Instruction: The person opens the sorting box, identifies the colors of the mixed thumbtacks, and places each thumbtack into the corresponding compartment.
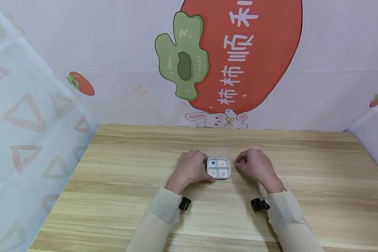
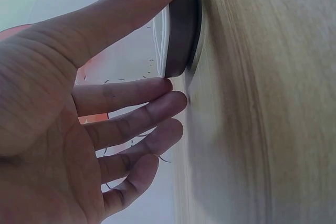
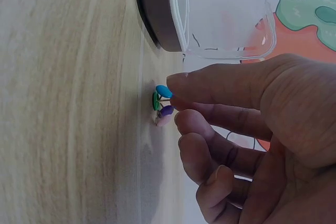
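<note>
A small white pill box (image 1: 218, 167) with several compartments stands on the table, its clear lid (image 3: 231, 19) folded back. Small coloured pieces sit in the compartments, among them a blue one (image 1: 213, 162). My left hand (image 1: 191, 168) grips the box at its left side, thumb at the front, index fingertip against the wall, other fingers loosely spread. Just right of the box, my right hand (image 1: 255, 166) pinches with thumb and index finger at a cluster of thumbtacks: blue (image 3: 164, 91), green (image 3: 155, 100), purple (image 3: 167, 110) and pink (image 3: 163, 121). A pin runs between those fingertips.
The wooden table (image 1: 119, 196) stretches out around both hands. Behind it hangs a printed cloth (image 1: 123, 45) with a large red persimmon, and another patterned cloth (image 1: 28, 122) covers the left side. Black wrist cameras (image 1: 184, 203) sit at the cuffs.
</note>
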`<state>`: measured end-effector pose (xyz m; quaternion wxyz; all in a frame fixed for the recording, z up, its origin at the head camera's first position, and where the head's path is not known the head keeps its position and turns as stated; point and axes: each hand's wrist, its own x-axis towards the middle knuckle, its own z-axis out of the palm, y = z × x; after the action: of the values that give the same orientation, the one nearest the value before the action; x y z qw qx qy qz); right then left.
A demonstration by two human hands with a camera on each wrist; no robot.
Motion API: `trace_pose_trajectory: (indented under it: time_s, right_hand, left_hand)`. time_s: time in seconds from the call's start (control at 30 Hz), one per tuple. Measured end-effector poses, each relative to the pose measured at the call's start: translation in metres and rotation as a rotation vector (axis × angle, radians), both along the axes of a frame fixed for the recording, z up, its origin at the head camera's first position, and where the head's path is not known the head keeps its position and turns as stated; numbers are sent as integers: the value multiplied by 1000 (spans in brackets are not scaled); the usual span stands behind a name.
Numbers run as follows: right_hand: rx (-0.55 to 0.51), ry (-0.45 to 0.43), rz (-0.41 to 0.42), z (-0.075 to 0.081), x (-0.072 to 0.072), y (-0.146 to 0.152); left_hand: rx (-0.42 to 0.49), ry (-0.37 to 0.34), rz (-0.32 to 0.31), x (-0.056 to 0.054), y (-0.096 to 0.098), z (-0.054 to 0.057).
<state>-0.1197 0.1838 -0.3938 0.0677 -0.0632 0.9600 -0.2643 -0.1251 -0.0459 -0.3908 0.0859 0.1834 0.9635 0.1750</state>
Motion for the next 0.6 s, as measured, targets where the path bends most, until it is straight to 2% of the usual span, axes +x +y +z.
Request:
trace_pose_trajectory:
  time_s: [0.6]
  right_hand:
    - [20, -7, -21, -3, -1, -3]
  left_hand:
    - [3, 8, -8, 0, 1, 0]
